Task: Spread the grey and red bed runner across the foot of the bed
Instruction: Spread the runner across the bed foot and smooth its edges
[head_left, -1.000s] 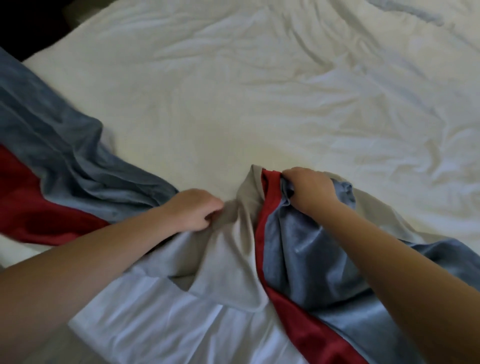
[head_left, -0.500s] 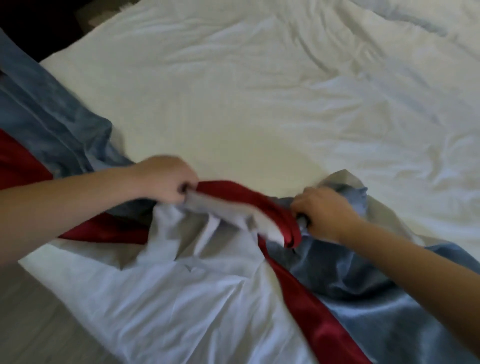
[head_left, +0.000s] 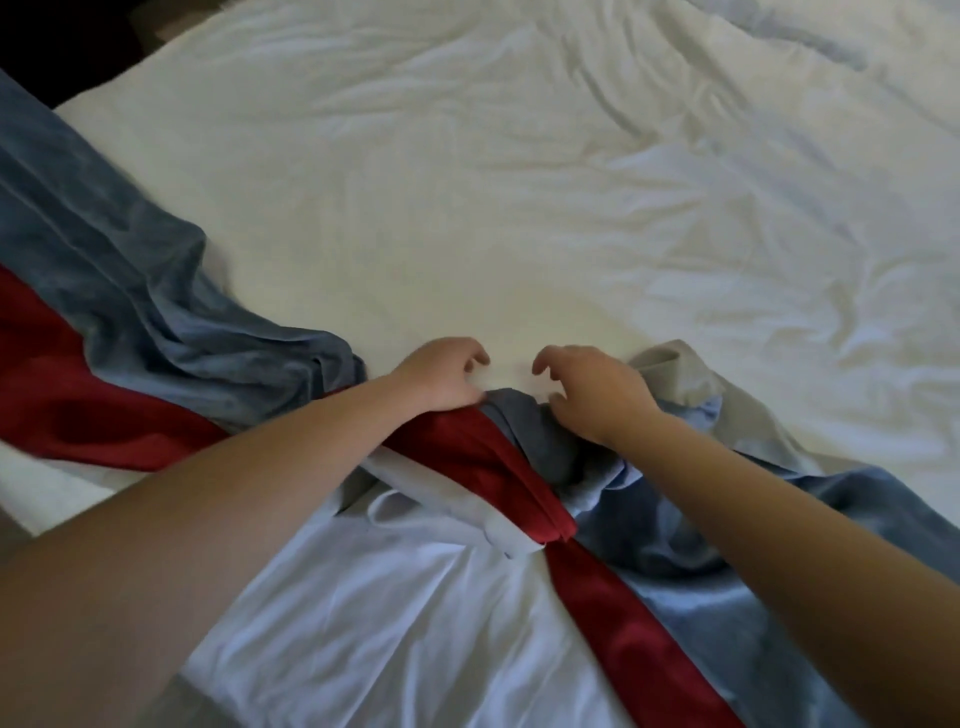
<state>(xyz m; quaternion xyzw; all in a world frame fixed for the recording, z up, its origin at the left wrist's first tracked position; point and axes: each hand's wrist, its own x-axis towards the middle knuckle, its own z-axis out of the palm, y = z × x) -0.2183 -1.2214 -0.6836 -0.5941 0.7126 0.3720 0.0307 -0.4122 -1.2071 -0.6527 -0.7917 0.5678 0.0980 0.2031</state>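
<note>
White duvet (head_left: 519, 208) covered the bed (head_left: 83, 106), creased, heaviest wrinkles on the right. Dark unlit area (head_left: 47, 36) beyond the far-left corner. Sliver of grey-brown floor (head_left: 13, 530) at lower left. Light was soft and dim.

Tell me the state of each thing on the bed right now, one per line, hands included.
bed runner: bunched and twisted in the middle, not spread flat.
white bedding: wrinkled, covering the bed.
left hand: open, fingers loosely curled, at the bunch.
right hand: open, fingers loosely curled, at the bunch.
</note>
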